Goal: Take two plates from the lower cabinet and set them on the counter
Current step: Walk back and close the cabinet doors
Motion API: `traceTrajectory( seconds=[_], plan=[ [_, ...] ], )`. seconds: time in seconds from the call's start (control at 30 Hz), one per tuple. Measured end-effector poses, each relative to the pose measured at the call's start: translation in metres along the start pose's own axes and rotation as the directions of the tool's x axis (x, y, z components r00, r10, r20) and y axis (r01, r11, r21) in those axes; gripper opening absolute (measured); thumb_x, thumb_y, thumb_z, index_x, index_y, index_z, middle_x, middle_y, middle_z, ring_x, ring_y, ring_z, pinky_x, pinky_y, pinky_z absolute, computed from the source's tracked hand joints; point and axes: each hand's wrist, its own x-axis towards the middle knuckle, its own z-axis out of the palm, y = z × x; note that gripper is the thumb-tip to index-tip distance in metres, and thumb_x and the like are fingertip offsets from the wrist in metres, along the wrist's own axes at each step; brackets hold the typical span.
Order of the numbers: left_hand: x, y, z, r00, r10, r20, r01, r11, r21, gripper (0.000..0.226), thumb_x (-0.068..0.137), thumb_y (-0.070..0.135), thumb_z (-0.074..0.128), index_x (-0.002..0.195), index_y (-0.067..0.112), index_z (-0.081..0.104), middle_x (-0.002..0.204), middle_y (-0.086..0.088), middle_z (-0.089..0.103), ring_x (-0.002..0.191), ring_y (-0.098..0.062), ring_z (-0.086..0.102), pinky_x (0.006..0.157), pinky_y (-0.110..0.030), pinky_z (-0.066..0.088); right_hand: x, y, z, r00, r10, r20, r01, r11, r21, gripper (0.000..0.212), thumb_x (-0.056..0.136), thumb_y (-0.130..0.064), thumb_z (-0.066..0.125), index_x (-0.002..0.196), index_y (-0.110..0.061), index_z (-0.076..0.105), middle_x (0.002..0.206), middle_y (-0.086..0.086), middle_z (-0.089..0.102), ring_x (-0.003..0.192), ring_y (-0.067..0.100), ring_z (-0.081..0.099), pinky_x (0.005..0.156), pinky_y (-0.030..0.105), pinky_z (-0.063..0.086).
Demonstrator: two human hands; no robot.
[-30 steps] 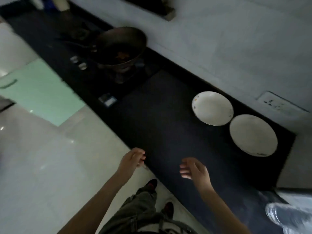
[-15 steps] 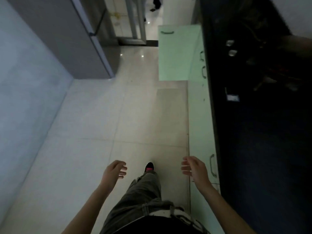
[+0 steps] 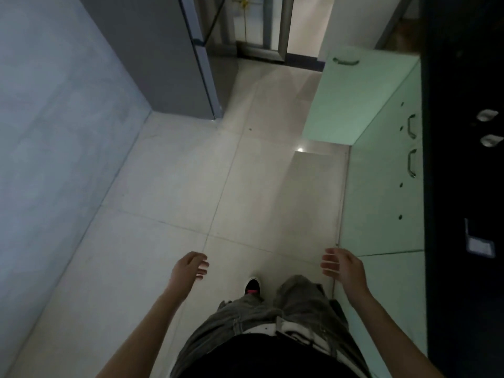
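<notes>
No plates show in the current view. The dark counter (image 3: 463, 186) runs down the right edge, above pale green lower cabinets (image 3: 381, 200). One green cabinet door (image 3: 357, 99) stands swung open over the floor farther ahead. My left hand (image 3: 191, 267) hangs over the tiled floor, fingers loosely curled and holding nothing. My right hand (image 3: 342, 268) hovers just left of the cabinet fronts, fingers apart and holding nothing.
A grey refrigerator (image 3: 169, 55) stands ahead on the left against a grey wall (image 3: 54, 132). A doorway (image 3: 272, 28) lies straight ahead. Two stove knobs (image 3: 488, 126) and a small label (image 3: 478, 245) show on the counter's edge. My legs and one shoe (image 3: 252, 286) are below.
My view has swung left from the counter, where two white plates lay, to the floor and cabinet fronts. Both hands stay empty and have spread a little wider apart.
</notes>
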Motion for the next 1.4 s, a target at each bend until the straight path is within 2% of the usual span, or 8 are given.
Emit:
traceTrajectory(
  seconds=[0.3, 0.47, 0.63, 0.83, 1.0, 1.13, 1.27, 1.4],
  plan=[
    [0.133, 0.163, 0.069, 0.994, 0.062, 0.094, -0.063, 0.998, 0.011, 0.017, 0.096, 0.01, 0.048, 0.092, 0.009, 0.065, 0.086, -0.01, 0.068, 0.076, -0.024, 0.062, 0.068, -0.031, 0.047, 0.142, -0.102, 0.013, 0.995, 0.043, -0.091, -0.043, 0.999, 0.0, 0.027, 0.099, -0.01, 0.042, 0.101, 0.006, 0.063, 0.086, 0.018, 0.065, 0.072, 0.031, 0.062, 0.069, 0.036, 0.052],
    [0.19, 0.243, 0.085, 0.999, 0.043, -0.016, -0.043, 0.998, -0.038, 0.02, 0.096, 0.008, 0.046, 0.088, 0.008, 0.064, 0.087, -0.014, 0.067, 0.078, -0.028, 0.062, 0.07, -0.033, 0.047, 0.236, -0.204, 0.049, 0.998, 0.057, 0.015, -0.056, 0.998, -0.031, 0.028, 0.099, -0.013, 0.043, 0.096, 0.004, 0.065, 0.087, 0.019, 0.066, 0.074, 0.031, 0.063, 0.067, 0.036, 0.054],
    [0.24, 0.308, 0.078, 0.994, -0.017, -0.111, 0.008, 0.996, -0.086, 0.02, 0.097, 0.007, 0.044, 0.091, 0.003, 0.064, 0.088, -0.016, 0.067, 0.082, -0.032, 0.063, 0.071, -0.033, 0.049, 0.306, -0.311, 0.093, 0.992, -0.032, 0.125, 0.041, 0.997, -0.073, 0.026, 0.098, -0.013, 0.045, 0.093, -0.001, 0.067, 0.088, 0.019, 0.068, 0.077, 0.032, 0.066, 0.069, 0.038, 0.055],
    [0.317, 0.388, 0.075, 0.989, -0.04, -0.14, 0.027, 0.995, -0.096, 0.023, 0.097, 0.007, 0.043, 0.087, 0.007, 0.064, 0.091, -0.017, 0.067, 0.083, -0.033, 0.063, 0.075, -0.037, 0.05, 0.388, -0.405, 0.139, 0.988, -0.065, 0.137, 0.07, 0.997, -0.034, 0.028, 0.098, -0.012, 0.042, 0.098, 0.003, 0.065, 0.086, 0.017, 0.066, 0.072, 0.03, 0.064, 0.066, 0.034, 0.054],
    [0.409, 0.485, 0.084, 0.999, 0.019, -0.045, -0.02, 1.0, -0.023, 0.022, 0.096, 0.008, 0.045, 0.084, 0.008, 0.065, 0.088, -0.016, 0.067, 0.082, -0.033, 0.063, 0.073, -0.035, 0.049, 0.45, -0.456, 0.165, 0.997, -0.05, 0.055, 0.049, 0.998, 0.027, 0.027, 0.098, -0.012, 0.043, 0.097, 0.003, 0.065, 0.089, 0.019, 0.066, 0.075, 0.031, 0.065, 0.068, 0.036, 0.054],
    [0.478, 0.587, 0.093, 0.991, 0.102, 0.092, -0.114, 0.984, 0.138, 0.022, 0.097, 0.009, 0.045, 0.085, 0.009, 0.064, 0.086, -0.013, 0.067, 0.082, -0.031, 0.063, 0.073, -0.036, 0.05, 0.478, -0.492, 0.174, 0.996, -0.001, -0.093, 0.011, 0.994, 0.108, 0.025, 0.099, -0.012, 0.044, 0.098, 0.002, 0.065, 0.092, 0.021, 0.067, 0.077, 0.031, 0.067, 0.067, 0.034, 0.058],
    [0.527, 0.688, 0.126, 0.931, 0.204, 0.303, -0.29, 0.917, 0.275, 0.021, 0.097, 0.014, 0.046, 0.097, 0.005, 0.065, 0.091, -0.011, 0.068, 0.084, -0.027, 0.063, 0.074, -0.034, 0.05, 0.498, -0.527, 0.182, 0.976, 0.036, -0.216, 0.007, 0.981, 0.196, 0.027, 0.101, -0.013, 0.041, 0.104, 0.003, 0.063, 0.091, 0.018, 0.066, 0.078, 0.03, 0.066, 0.066, 0.032, 0.058],
    [0.556, 0.777, 0.178, 0.854, 0.25, 0.456, -0.404, 0.871, 0.28, 0.024, 0.098, 0.013, 0.045, 0.103, 0.0, 0.065, 0.094, -0.013, 0.067, 0.083, -0.025, 0.062, 0.078, -0.037, 0.05, 0.517, -0.557, 0.181, 0.926, 0.028, -0.376, 0.059, 0.974, 0.219, 0.026, 0.101, -0.013, 0.042, 0.102, 0.001, 0.063, 0.098, 0.024, 0.067, 0.084, 0.035, 0.066, 0.077, 0.041, 0.056]
  ],
)
